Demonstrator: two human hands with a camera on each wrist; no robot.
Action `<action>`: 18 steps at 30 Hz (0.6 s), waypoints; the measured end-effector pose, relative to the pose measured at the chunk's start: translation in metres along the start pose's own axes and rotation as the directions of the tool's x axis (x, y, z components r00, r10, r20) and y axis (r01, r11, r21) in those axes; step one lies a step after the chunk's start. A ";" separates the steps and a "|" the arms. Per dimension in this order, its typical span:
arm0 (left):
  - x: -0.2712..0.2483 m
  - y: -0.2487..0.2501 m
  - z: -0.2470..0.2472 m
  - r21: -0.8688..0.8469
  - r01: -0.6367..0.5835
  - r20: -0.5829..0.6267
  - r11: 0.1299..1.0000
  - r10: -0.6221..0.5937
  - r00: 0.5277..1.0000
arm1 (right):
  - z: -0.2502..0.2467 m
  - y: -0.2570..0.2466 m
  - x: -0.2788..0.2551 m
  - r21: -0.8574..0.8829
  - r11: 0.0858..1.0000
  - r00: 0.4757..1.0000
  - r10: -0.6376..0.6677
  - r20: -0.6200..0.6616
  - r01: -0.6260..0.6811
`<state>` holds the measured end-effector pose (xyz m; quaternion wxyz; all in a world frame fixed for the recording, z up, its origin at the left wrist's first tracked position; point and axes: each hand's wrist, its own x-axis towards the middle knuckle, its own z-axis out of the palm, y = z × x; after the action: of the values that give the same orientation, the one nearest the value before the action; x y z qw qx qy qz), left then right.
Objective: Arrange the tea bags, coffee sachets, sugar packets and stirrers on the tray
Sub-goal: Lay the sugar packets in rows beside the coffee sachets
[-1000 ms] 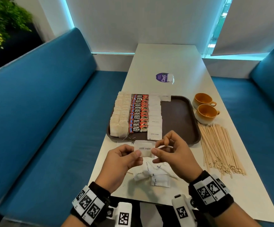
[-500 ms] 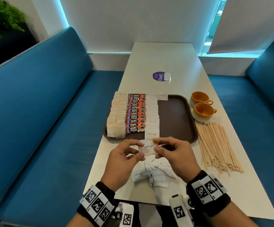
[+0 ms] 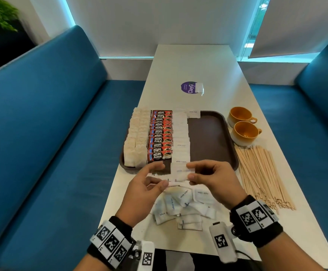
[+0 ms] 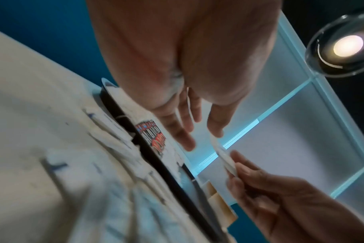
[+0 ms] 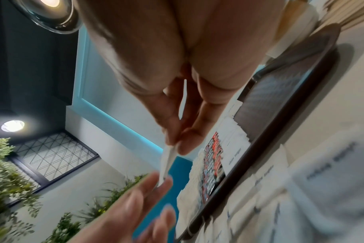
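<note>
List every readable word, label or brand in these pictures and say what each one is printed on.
"KOPI JUAN": red coffee sachets in the tray.
"white sugar": sugar packets in the tray column and in the loose pile on the table.
"ClayG", cut off by a white slip: purple round sticker.
Held sugar packet: print blurred, unreadable.
Wristband markers: patterns only, no words.
</note>
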<state>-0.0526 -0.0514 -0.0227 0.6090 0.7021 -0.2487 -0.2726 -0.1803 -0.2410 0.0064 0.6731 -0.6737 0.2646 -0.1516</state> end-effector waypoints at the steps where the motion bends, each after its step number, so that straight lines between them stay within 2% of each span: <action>1: 0.001 -0.004 -0.005 0.100 0.002 0.003 0.995 -0.003 1.000 | -0.006 -0.001 0.007 -0.016 1.000 1.000 0.010 -0.026 -0.011; 2: 0.002 -0.009 -0.011 0.241 -0.011 0.012 0.970 0.009 1.000 | -0.013 -0.003 0.015 -0.022 0.999 0.998 0.028 -0.054 -0.029; 4: 0.002 -0.018 -0.023 0.533 -0.056 0.069 0.844 0.022 0.997 | -0.028 -0.006 0.032 -0.020 0.997 0.993 0.066 -0.099 -0.068; 6: 0.000 -0.026 -0.033 0.670 -0.020 0.103 0.742 -0.067 0.992 | -0.041 -0.010 0.049 -0.036 0.996 0.987 0.077 -0.143 -0.083; 8: -0.002 -0.032 -0.042 0.712 0.043 0.106 0.701 -0.167 0.980 | -0.052 -0.015 0.067 -0.073 0.994 0.980 0.063 -0.189 -0.078; 10: -0.005 -0.034 -0.043 0.737 0.038 0.143 0.674 -0.210 0.967 | -0.059 -0.020 0.087 -0.086 0.994 0.974 0.051 -0.221 -0.071; 14: -0.006 -0.034 -0.031 0.746 -0.017 0.217 0.665 -0.219 0.951 | -0.068 -0.025 0.139 -0.031 0.996 0.965 0.073 -0.251 -0.084; 18: -0.006 -0.039 -0.025 0.753 -0.034 0.235 0.657 -0.221 0.947 | -0.070 -0.023 0.198 -0.117 0.980 0.946 0.121 -0.301 -0.163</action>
<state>-0.0394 -0.0243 -0.0582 0.2050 0.8506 -0.3929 -0.2828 -0.0548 -0.4104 0.0021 0.5867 -0.6687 0.4191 -0.1816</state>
